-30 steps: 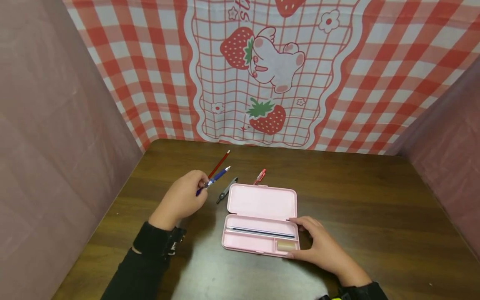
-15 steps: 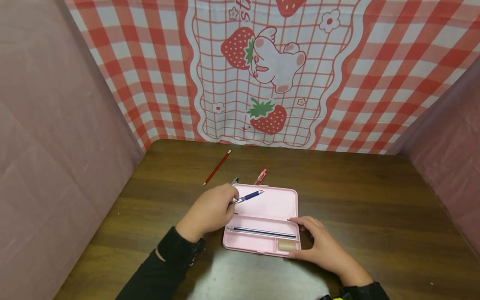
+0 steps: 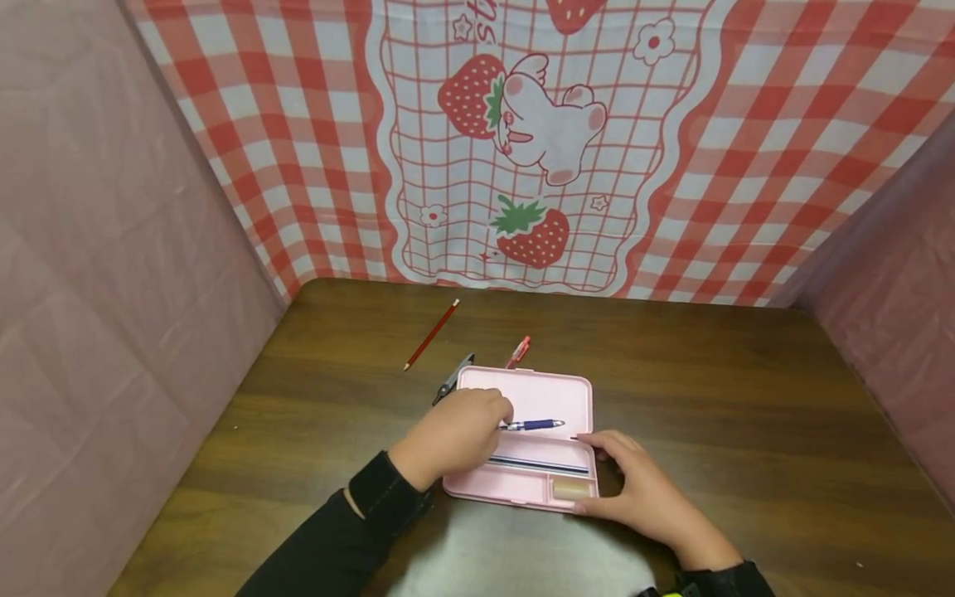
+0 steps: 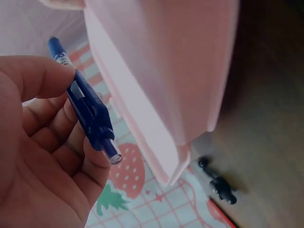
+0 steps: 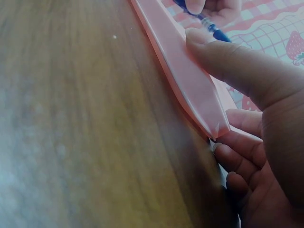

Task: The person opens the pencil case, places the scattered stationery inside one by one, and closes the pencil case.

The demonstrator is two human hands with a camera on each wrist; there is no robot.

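Note:
My left hand [image 3: 461,433] pinches a blue pen [image 4: 88,107] between thumb and fingers, over the open pink pencil case [image 3: 496,491]. In the head view the pen [image 3: 535,424] lies nearly level above the hinge line, its tip pointing right. My right hand [image 3: 634,489] grips the right end of the case, thumb at the front edge and fingers at the back corner. A striped pencil or thin stick [image 3: 537,464] lies in the long back compartment, partly behind my left hand. A tan eraser-like block [image 3: 570,488] sits in the small front right compartment.
Beyond the case lie a red pencil [image 3: 431,335] and a red pen [image 3: 518,351]. A grey compass [image 3: 452,380] rests by the lid's left edge, partly hidden by my left hand. A checked strawberry cloth [image 3: 328,149] hangs behind the wooden table [image 3: 709,373].
My left hand has carried the blue pen rightward and toward me, from the left of the case to over it, and the pen has turned more level. My right hand stays put.

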